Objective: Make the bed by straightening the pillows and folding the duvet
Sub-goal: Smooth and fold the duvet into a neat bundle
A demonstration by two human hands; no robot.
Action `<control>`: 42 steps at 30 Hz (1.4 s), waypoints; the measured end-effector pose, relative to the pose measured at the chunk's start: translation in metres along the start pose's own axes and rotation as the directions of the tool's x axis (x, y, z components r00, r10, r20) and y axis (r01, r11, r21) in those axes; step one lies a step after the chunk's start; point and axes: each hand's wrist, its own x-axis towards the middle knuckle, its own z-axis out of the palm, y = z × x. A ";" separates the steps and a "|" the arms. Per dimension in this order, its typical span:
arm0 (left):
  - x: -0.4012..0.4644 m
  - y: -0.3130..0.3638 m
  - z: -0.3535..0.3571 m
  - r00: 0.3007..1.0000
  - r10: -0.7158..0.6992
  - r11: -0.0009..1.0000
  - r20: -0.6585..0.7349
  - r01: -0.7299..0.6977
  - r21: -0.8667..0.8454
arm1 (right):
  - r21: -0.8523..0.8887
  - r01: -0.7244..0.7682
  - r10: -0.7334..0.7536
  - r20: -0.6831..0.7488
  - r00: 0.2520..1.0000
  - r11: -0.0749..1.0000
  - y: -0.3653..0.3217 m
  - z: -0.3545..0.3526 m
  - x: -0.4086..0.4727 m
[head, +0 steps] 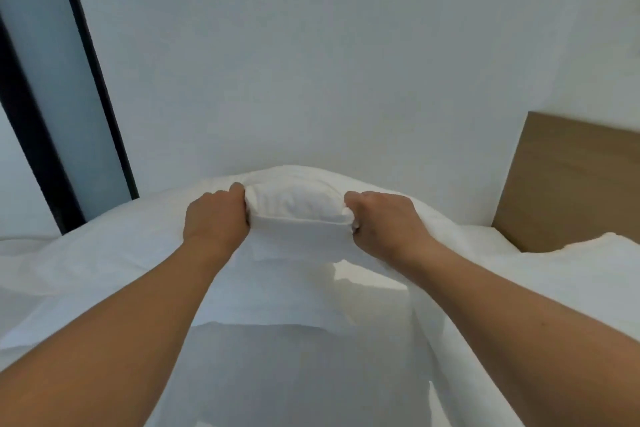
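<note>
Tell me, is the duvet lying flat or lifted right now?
Lifted. Both hands, left and right, hold a bunched edge of the duvet up in front of the wall, the cloth hanging below.

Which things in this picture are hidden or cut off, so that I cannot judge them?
- Fingertips of the left hand and right hand, head view: curled into the white duvet fold.
- Pillows: none clearly visible; the raised duvet covers the bed.
- Wooden headboard: cut by the right edge.
- Mattress below: hidden by duvet and forearms.
</note>
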 end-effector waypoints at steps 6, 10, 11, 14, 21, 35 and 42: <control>-0.061 0.150 -0.118 0.975 -0.014 0.934 -0.221 -0.066 -0.351 | -0.195 -0.040 0.016 -0.124 0.992 0.980 0.067 -0.158 -0.147; -0.091 0.272 -0.193 0.935 0.030 0.854 -0.353 -0.208 -0.477 | -0.360 -0.192 0.125 -0.201 0.972 0.913 0.113 -0.263 -0.259; -0.100 0.302 -0.207 0.921 0.035 0.833 -0.388 -0.241 -0.497 | -0.393 -0.230 0.149 -0.227 0.963 0.890 0.121 -0.282 -0.287; -0.131 0.375 -0.226 0.915 0.097 0.786 -0.392 -0.312 -0.534 | -0.426 -0.338 0.221 -0.301 0.928 0.839 0.134 -0.308 -0.361; -0.274 0.458 -0.157 0.666 0.504 0.853 0.550 -0.288 -0.435 | -0.162 -0.640 0.659 0.114 0.744 0.751 0.135 -0.153 -0.517; -0.270 0.385 -0.086 0.761 0.475 0.873 0.441 -0.347 -0.343 | 0.010 -0.595 0.593 0.054 0.803 0.804 0.121 -0.098 -0.460; -0.246 0.261 -0.007 0.887 0.308 0.951 0.345 -0.299 -0.080 | 0.078 -0.367 0.366 0.028 0.930 0.927 0.043 -0.011 -0.356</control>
